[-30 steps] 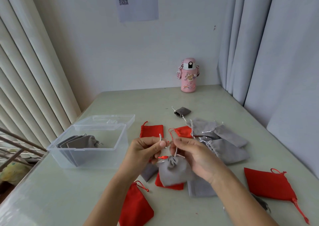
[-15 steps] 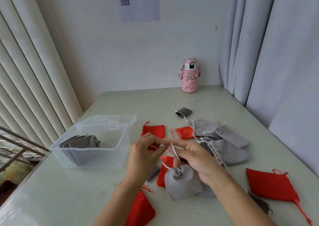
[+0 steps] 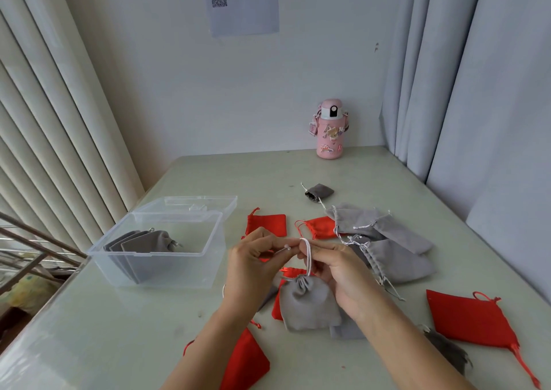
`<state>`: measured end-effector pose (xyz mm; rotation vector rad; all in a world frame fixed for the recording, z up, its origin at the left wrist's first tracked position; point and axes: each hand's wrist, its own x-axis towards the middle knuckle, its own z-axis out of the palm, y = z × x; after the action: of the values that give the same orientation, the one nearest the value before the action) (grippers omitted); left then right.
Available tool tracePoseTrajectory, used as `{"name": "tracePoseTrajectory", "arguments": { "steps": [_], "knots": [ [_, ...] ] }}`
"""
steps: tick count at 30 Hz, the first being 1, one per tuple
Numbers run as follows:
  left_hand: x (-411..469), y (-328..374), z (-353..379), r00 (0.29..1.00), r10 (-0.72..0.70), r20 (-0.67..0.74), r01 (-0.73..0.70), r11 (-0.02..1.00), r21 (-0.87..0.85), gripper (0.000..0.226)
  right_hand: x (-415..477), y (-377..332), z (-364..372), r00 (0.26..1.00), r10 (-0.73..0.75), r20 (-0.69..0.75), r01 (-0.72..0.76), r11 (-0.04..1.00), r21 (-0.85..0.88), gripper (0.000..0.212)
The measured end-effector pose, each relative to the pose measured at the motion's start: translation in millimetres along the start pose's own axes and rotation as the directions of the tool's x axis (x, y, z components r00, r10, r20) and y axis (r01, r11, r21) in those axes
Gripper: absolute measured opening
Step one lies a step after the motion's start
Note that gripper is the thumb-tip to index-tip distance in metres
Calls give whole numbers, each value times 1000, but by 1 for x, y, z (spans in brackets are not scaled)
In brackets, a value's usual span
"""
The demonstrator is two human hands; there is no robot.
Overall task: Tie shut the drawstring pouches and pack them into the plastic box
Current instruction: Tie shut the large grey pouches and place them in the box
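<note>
A small grey drawstring pouch [image 3: 308, 301] hangs by its white cords just above the table, its neck gathered. My left hand [image 3: 253, 266] pinches one cord end near the knot bead. My right hand [image 3: 343, 273] pinches the cord loop that runs down to the pouch's neck. The clear plastic box [image 3: 167, 264] stands open at the left with several grey pouches [image 3: 140, 245] upright inside. Loose red pouches [image 3: 267, 224] and grey pouches [image 3: 396, 258] lie scattered on the table around my hands.
A pink bottle [image 3: 329, 130] stands at the table's far edge by the wall. Curtains hang on the right, blinds on the left. The box's lid [image 3: 190, 206] lies hinged open behind it. A red pouch [image 3: 474, 319] lies near the right edge.
The grey pouch has dropped lower on its cords and its neck has drawn tight. My hands have shifted slightly and now hold the cords stretched above it.
</note>
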<state>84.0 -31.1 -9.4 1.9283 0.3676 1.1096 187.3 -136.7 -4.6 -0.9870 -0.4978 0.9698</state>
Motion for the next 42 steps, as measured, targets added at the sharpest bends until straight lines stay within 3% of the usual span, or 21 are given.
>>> {"name": "tracePoseTrajectory", "arguments": {
  "steps": [4, 9, 14, 19, 26, 30, 32, 34, 37, 40, 42],
  "knots": [
    [1, 4, 2, 995, -93, 27, 97, 972, -216, 14, 3, -1, 0, 997, -46, -57, 48, 998, 44, 18],
    [4, 5, 3, 972, -217, 88, 234, 905, -356, 15, 15, 1, -13, 988, -13, -156, 43, 982, 186, 22],
    [4, 10, 6, 935, -248, 253, 354, 635, -687, 26, 10, -5, -7, 995, 34, -90, 8, 905, 424, 26],
    [6, 7, 7, 909, -362, 208, 386, 539, -748, 18, 11, -7, -6, 997, 6, -81, 34, 878, 477, 7],
    [9, 4, 9, 909, -325, 261, 411, 600, -686, 22, 13, -23, -22, 993, -95, -76, 117, 916, 384, 16],
    [8, -9, 6, 908, -295, 298, 419, 660, -624, 24, 13, -24, -28, 992, -87, -92, 107, 965, 238, 20],
    [8, -16, 1, 910, -273, 313, 404, 755, -517, 24, 12, -26, -33, 991, -101, -88, 111, 987, 116, 23],
    [10, -21, -3, 911, -250, 329, 368, 853, -371, 27, 10, -27, -38, 983, -170, -71, 160, 979, -122, 23],
    [9, -23, -6, 903, -240, 356, 312, 937, -158, 26, 13, -20, -45, 966, -256, 28, 226, 790, -570, 22],
    [6, -20, -7, 912, -211, 353, 168, 974, 151, 18, 13, -13, -45, 975, -189, 121, 211, 590, -779, 21],
    [5, -18, -7, 904, -190, 384, 61, 944, 324, 16, 10, -10, -43, 973, -171, 154, 211, 394, -894, 25]
  ]
}}
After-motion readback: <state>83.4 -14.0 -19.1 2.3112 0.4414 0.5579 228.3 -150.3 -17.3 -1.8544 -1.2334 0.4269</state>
